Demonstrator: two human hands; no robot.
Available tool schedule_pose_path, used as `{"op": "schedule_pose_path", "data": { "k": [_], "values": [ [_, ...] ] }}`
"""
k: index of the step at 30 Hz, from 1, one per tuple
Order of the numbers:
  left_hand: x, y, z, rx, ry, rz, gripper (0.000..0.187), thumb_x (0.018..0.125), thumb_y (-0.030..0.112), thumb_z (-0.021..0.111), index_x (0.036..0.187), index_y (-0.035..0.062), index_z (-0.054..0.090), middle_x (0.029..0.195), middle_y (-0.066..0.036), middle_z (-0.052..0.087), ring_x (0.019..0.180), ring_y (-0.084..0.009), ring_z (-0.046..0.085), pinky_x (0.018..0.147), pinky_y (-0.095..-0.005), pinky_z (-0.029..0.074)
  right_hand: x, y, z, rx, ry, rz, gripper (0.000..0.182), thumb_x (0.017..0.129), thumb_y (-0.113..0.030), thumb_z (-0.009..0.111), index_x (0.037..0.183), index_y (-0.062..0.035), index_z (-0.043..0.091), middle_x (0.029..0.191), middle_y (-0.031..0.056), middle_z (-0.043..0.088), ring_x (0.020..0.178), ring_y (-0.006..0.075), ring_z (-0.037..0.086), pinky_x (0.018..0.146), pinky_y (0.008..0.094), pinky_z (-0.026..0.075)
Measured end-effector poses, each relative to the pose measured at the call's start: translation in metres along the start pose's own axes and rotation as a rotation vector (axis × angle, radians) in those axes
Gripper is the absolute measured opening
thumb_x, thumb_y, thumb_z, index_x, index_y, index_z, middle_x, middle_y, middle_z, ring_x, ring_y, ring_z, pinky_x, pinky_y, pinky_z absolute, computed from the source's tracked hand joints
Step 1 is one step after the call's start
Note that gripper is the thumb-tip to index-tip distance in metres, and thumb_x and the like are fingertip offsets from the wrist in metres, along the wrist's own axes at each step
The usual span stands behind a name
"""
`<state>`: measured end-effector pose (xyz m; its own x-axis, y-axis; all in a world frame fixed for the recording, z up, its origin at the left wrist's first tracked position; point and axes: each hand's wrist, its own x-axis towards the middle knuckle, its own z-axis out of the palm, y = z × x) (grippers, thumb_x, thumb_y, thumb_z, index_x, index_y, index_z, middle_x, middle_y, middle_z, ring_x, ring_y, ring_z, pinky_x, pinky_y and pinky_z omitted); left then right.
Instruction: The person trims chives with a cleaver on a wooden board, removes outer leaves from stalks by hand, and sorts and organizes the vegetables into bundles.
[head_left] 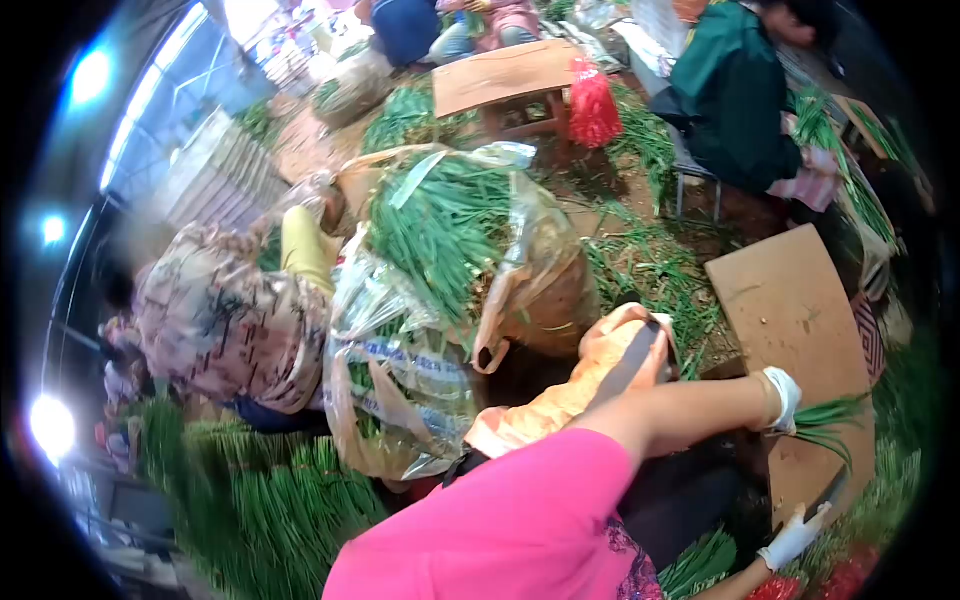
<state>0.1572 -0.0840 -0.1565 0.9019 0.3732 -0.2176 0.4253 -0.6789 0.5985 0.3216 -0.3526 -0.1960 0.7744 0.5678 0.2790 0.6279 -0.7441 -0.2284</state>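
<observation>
My left hand [783, 401], in a white glove, is closed around the end of a small bunch of chives [832, 420]. The green stalks lie over a tan board [800, 310], pointing away from the hand. Lower down, my right hand [793, 538], also gloved in white, grips what looks like a dark-bladed knife [832, 490] by the board's near corner. The knife's handle is mostly hidden in the hand. The blade and the chives are apart.
A large plastic bag [400, 390] overflows with loose chives [440, 220] beside my arm. Stacked green bundles [290, 500] stand lower left. People sit close by, one in a patterned jacket [230, 310], another in dark green [735, 100]. Red ties [593, 105] hang from a wooden table [510, 72].
</observation>
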Motion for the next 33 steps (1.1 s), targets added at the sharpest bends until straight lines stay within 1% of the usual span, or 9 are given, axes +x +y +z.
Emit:
{"op": "schedule_pose_path", "data": {
  "k": [5,10,13,19,21,23,26,30,33],
  "values": [
    [-0.187,-0.082,-0.076,-0.417,0.653,0.052,0.035,0.081,0.028,0.061,0.109,0.0072,0.061,0.104,-0.014,0.063,0.097,-0.0273,0.061,0.082,-0.0343,0.048,0.036,-0.076,0.016,0.383,-0.051,-0.309,0.049,0.090,-0.012,0.051,0.136,-0.0009,0.036,0.133,0.0159,0.046,0.122,0.0270,0.044,0.102,0.0340,0.032],
    [-0.374,-0.224,-0.055,-0.643,1.785,-0.162,0.034,0.079,-0.003,0.055,0.112,0.0048,0.056,0.114,-0.006,0.056,0.103,-0.0166,0.053,0.091,-0.0308,0.042,-0.014,-0.300,-0.012,0.605,-0.253,-0.729,0.045,0.079,0.004,0.055,0.123,0.0004,0.049,0.125,0.0126,0.053,0.118,0.0234,0.048,0.100,0.0326,0.035],
    [-0.454,-0.312,-0.010,-0.573,2.098,-0.377,0.044,0.077,-0.005,0.054,0.119,0.0039,0.052,0.120,-0.008,0.052,0.110,-0.0191,0.049,0.098,-0.0303,0.036,-0.049,-0.409,-0.001,0.650,-0.463,-0.999,0.049,0.073,-0.003,0.062,0.121,-0.0041,0.052,0.125,0.0141,0.053,0.116,0.0287,0.050,0.098,0.0360,0.038],
    [-0.483,-0.372,0.032,-1.174,2.030,-0.617,0.050,0.080,0.004,0.060,0.127,-0.0001,0.044,0.127,-0.011,0.048,0.116,-0.0215,0.045,0.099,-0.0314,0.034,-0.124,-0.590,0.008,0.637,-0.363,-1.434,0.044,0.074,-0.017,0.066,0.114,-0.0006,0.056,0.117,0.0173,0.057,0.111,0.0311,0.052,0.096,0.0372,0.039],
    [-0.474,-0.350,0.039,-1.298,2.011,-0.646,0.046,0.080,0.003,0.059,0.125,0.0004,0.047,0.122,-0.010,0.051,0.112,-0.0200,0.049,0.097,-0.0304,0.037,-0.122,-0.622,0.027,0.729,-0.521,-1.236,0.042,0.077,-0.018,0.063,0.115,-0.0001,0.056,0.117,0.0176,0.057,0.110,0.0320,0.052,0.095,0.0366,0.040],
    [-0.460,-0.334,0.067,-1.090,2.099,-0.479,0.032,0.081,0.004,0.058,0.112,0.0033,0.055,0.113,-0.005,0.056,0.102,-0.0154,0.053,0.089,-0.0274,0.042,-0.110,-0.625,0.054,0.693,-0.322,-1.199,0.031,0.080,-0.015,0.061,0.108,-0.0008,0.059,0.107,0.0172,0.061,0.099,0.0329,0.057,0.088,0.0372,0.045],
    [-0.463,-0.273,0.072,-0.544,1.783,-0.534,0.026,0.076,0.000,0.056,0.101,0.0059,0.059,0.110,-0.009,0.058,0.102,-0.0218,0.055,0.090,-0.0328,0.042,-0.132,-0.597,0.034,0.773,-0.273,-1.437,0.004,0.080,-0.007,0.058,0.083,-0.0064,0.061,0.076,0.0086,0.061,0.063,0.0277,0.059,0.056,0.0349,0.049],
    [-0.479,-0.251,0.082,-0.326,1.632,-0.629,0.029,0.070,-0.005,0.054,0.097,0.0034,0.061,0.108,-0.014,0.059,0.103,-0.0278,0.055,0.092,-0.0369,0.042,-0.205,-0.558,0.021,0.478,-0.575,-2.026,0.033,0.080,-0.008,0.051,0.112,-0.0085,0.056,0.094,0.0092,0.063,0.066,0.0236,0.063,0.057,0.0349,0.051],
    [-0.483,-0.266,0.095,-0.562,1.580,-0.641,0.031,0.071,-0.003,0.055,0.101,0.0040,0.060,0.110,-0.013,0.058,0.104,-0.0270,0.056,0.092,-0.0352,0.043,-0.234,-0.556,0.063,0.181,-0.702,-2.049,0.046,0.080,-0.009,0.050,0.126,-0.0070,0.045,0.089,0.0099,0.064,0.067,0.0234,0.064,0.055,0.0357,0.051]
  ]
}}
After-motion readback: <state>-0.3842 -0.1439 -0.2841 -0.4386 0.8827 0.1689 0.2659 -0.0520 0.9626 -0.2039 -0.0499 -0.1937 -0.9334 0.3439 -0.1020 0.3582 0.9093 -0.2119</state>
